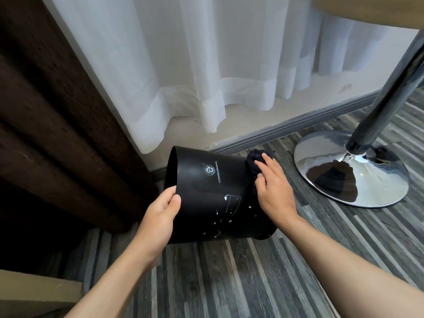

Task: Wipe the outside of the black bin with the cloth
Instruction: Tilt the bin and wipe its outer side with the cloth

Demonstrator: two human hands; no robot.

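While my left hand (160, 216) pinches the rim of the black bin (215, 193), thumb outside, my right hand (273, 184) presses the dark cloth (253, 160) flat against its far wall near the base; the bin lies tipped, mouth pointing left, white specks showing on the near side

white curtain (206, 65), brown drape (46, 122), chrome table base (351, 171).

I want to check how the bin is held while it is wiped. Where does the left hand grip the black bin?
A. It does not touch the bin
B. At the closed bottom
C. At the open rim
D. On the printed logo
C: the left hand pinches the open rim of the black bin, thumb on the outer wall.
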